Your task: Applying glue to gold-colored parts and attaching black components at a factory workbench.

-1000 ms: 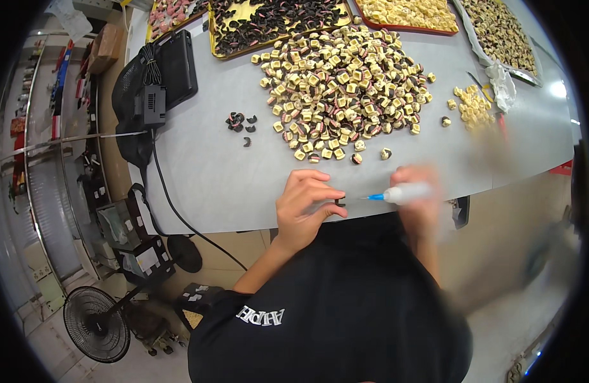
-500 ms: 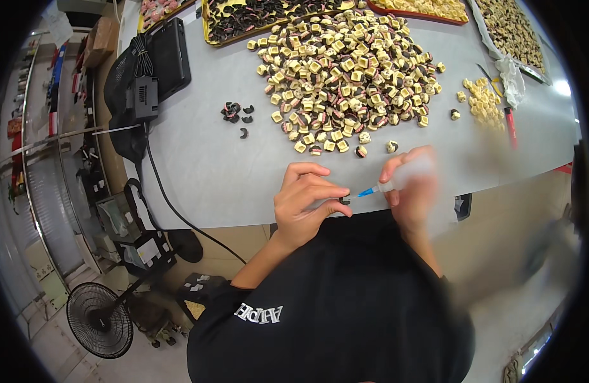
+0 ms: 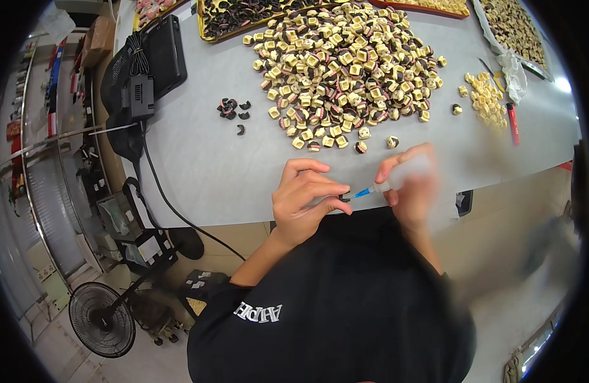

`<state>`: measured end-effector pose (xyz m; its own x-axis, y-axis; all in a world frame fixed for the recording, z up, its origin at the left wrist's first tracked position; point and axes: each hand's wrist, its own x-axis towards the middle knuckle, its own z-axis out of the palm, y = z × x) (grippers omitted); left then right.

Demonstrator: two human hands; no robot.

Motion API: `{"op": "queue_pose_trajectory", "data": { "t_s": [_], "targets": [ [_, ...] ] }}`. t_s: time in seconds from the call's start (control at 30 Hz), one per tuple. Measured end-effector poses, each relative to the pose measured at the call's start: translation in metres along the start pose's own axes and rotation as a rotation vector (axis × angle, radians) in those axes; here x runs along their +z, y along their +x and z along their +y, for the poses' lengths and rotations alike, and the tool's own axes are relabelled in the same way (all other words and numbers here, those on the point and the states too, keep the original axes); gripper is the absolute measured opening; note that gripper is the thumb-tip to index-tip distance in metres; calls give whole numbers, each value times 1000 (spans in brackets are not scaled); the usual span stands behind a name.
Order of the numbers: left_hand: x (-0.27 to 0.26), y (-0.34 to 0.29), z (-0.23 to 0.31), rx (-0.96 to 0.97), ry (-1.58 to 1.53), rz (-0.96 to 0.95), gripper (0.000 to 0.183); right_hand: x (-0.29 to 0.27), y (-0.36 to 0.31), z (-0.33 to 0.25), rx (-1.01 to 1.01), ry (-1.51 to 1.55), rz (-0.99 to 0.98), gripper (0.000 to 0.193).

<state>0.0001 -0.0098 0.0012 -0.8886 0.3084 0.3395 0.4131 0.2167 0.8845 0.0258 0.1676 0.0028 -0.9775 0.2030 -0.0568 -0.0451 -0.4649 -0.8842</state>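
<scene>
My left hand [image 3: 299,203] pinches a small black piece [image 3: 345,198] between thumb and fingertips, just over the table's near edge. Wrapped in my right hand [image 3: 414,199] is a translucent squeeze bottle [image 3: 406,171], partly blurred. Its blue needle tip [image 3: 362,193] points left and reaches to the black piece; I cannot tell whether the two touch. Beyond my hands lies a large heap of small cream, black and pink pieces [image 3: 345,76]. A few loose black curved pieces [image 3: 228,108] rest left of the heap.
Trays of black pieces [image 3: 243,18] and cream pieces [image 3: 428,5] line the far side. At right lie a small cream pile [image 3: 486,99] and a red-handled tool [image 3: 513,124]. A black device [image 3: 166,54] with a cable stands at left; a fan [image 3: 103,319] is below.
The blue tip has come slightly left and closer to the black piece. Both hands keep their grips. The whole view has shifted a little.
</scene>
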Motion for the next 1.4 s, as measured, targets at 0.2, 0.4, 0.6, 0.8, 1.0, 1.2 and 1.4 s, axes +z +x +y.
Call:
{"op": "queue_pose_trajectory", "data": {
  "t_s": [0.2, 0.4, 0.6, 0.8, 1.0, 1.2, 1.4],
  "targets": [
    [0, 0, 0, -4, -2, 2, 27, -1, 0, 0, 2, -29, 7, 38],
    [0, -1, -1, -9, -6, -1, 27, -5, -3, -1, 26, -189, -4, 37],
    [0, 0, -2, -24, -20, -26, 27, -2, -2, -1, 7, -206, 19, 35],
    [-1, 1, -2, -21, -26, -32, 27, -2, -4, 3, 10, -210, 45, 34],
    [-2, 0, -3, -6, -15, -33, 29, -2, -4, 4, -17, -209, 50, 34],
    [-2, -1, -3, -40, -19, -17, 27, -2, -3, 5, -48, -209, 83, 33],
    [-2, -3, -4, -95, -94, 22, 25, -20, 1, 2, -204, 84, 156, 34]
  ]
}}
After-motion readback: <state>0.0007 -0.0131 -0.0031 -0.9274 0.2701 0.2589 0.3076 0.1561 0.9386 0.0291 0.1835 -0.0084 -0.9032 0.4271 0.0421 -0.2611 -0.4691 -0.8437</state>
